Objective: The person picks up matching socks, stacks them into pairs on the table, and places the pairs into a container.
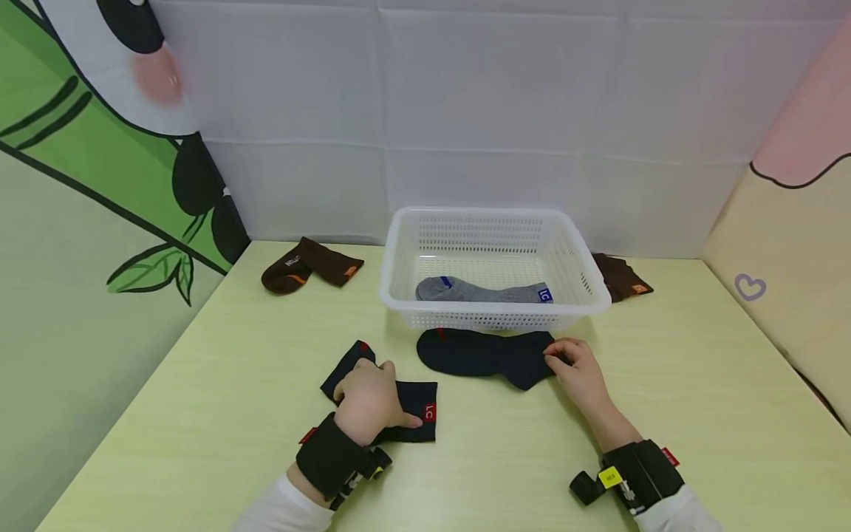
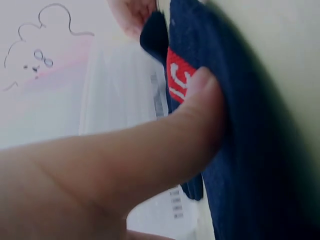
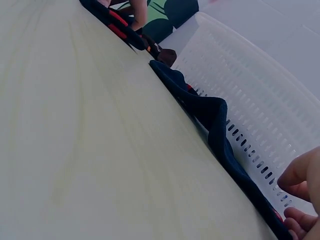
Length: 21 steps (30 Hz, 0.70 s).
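Note:
A dark navy sock (image 1: 417,403) with a red LC label lies bent on the table at left of centre. My left hand (image 1: 368,399) rests over its middle; in the left wrist view the straight thumb (image 2: 175,125) presses beside the label, while the other fingers are mostly hidden. Another navy sock (image 1: 482,358) lies lengthwise along the basket's front, its middle raised in a fold in the right wrist view. At its right end, my right hand (image 1: 581,373) touches the cuff, with thumb and fingers apart.
Behind the navy sock stands a white perforated basket (image 1: 493,319) holding a grey sock (image 1: 479,290) with blue labels. Brown socks (image 1: 332,264) lie at the back left. More brown fabric (image 1: 621,277) with an orange label shows behind the basket's right side. Printed cloth walls enclose the table.

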Tool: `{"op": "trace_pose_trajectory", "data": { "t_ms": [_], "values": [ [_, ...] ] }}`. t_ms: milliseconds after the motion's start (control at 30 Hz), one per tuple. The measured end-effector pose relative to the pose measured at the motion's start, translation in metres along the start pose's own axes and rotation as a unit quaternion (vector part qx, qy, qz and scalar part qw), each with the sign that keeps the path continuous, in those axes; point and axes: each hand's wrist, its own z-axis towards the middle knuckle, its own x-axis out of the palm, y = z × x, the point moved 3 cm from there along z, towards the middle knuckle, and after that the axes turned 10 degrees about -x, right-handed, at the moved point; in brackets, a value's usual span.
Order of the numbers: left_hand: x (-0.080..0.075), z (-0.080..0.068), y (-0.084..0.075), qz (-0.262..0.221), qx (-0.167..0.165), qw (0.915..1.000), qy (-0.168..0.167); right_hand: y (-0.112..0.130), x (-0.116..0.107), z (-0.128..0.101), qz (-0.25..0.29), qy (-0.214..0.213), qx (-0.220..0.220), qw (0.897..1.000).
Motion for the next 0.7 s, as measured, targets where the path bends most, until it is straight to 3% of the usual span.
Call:
{"op": "trace_pose_trajectory", "data": {
  "t_ms": [433, 700],
  "values": [
    [0.0, -0.015, -0.015, 0.033, 0.016, 0.9993, -0.008, -0.002, 0.0, 0.0, -0.003, -0.004, -0.018, 1.0],
    [0.003, -0.018, -0.019, 0.053, 0.028, 0.998, -0.022, 0.001, -0.001, -0.001, 0.009, -0.023, 0.005, 1.0]
  ]
}}
